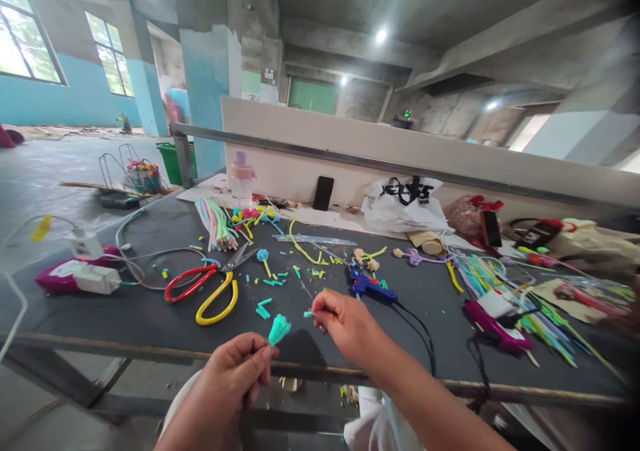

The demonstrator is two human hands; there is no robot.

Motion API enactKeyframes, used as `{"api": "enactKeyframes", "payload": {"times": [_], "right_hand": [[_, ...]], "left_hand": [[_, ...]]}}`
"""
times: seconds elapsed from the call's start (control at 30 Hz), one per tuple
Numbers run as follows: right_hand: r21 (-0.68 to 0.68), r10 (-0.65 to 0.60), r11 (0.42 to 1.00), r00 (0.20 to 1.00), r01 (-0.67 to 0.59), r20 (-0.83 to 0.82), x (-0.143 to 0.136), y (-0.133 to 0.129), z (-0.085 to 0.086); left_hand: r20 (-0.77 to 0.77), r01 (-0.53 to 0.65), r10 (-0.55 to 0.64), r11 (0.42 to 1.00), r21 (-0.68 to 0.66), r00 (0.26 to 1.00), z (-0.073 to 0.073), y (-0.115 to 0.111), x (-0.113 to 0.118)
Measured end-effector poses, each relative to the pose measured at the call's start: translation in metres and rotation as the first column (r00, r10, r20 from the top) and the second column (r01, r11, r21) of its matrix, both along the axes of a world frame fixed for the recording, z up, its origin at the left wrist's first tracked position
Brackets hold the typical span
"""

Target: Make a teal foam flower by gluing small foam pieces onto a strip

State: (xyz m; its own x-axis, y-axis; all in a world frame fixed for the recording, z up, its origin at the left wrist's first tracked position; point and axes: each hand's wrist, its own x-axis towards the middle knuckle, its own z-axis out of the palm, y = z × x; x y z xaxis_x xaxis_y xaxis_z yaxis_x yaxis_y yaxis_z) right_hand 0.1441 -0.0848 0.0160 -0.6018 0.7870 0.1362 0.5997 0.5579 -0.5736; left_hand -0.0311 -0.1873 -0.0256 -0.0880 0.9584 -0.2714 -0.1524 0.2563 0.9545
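Note:
My left hand (243, 368) is closed in a pinch round the base of a teal fuzzy flower (280, 330), held just above the table's front edge. To its right, my right hand (337, 318) pinches a short teal pipe-cleaner piece (307, 314) between thumb and fingertips, apart from the flower. Loose teal cut pieces (263, 308) lie on the table beyond the left hand. Scissors (215, 288) with one red and one yellow handle rest open to the left. A blue glue gun (373, 288) lies just past my right hand, its black cord trailing rightward.
Pipe-cleaner bundles lie at the back left (215, 224) and right (480, 271). Purple power strips (75, 274) sit at both sides with cords across the dark table (165, 331). A bottle (242, 178), phone (323, 193) and white bag (400, 204) stand along the back.

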Motion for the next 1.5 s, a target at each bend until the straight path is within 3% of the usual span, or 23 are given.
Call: {"api": "enactKeyframes", "payload": {"times": [0.1,0.27,0.53,0.73,1.03,1.5], "right_hand": [[0.14,0.131,0.982,0.991,-0.13,0.004,-0.004,-0.019,0.011],[0.403,0.26,0.863,0.952,-0.305,0.162,-0.009,-0.038,0.017],[0.542,0.236,0.725,0.892,-0.426,0.385,-0.014,-0.042,0.024],[0.592,0.17,0.669,0.868,-0.449,0.467,-0.018,-0.041,0.021],[0.613,0.137,0.612,0.83,-0.501,0.541,-0.025,-0.043,0.021],[0.575,0.171,0.596,0.788,-0.56,0.591,-0.031,-0.037,0.019]], "left_hand": [[-0.056,-0.005,0.006,1.0,0.015,0.998,0.001,0.001,0.003],[-0.171,0.011,-0.008,1.0,0.018,0.985,-0.007,0.001,0.004],[-0.396,-0.006,0.058,0.991,0.132,0.916,-0.009,-0.001,0.005],[-0.436,0.025,0.034,0.991,0.129,0.899,-0.004,-0.001,0.006],[-0.445,0.027,0.06,0.982,0.186,0.893,-0.012,-0.001,0.004],[-0.487,0.019,0.105,0.97,0.244,0.867,-0.003,-0.005,0.004]]}}
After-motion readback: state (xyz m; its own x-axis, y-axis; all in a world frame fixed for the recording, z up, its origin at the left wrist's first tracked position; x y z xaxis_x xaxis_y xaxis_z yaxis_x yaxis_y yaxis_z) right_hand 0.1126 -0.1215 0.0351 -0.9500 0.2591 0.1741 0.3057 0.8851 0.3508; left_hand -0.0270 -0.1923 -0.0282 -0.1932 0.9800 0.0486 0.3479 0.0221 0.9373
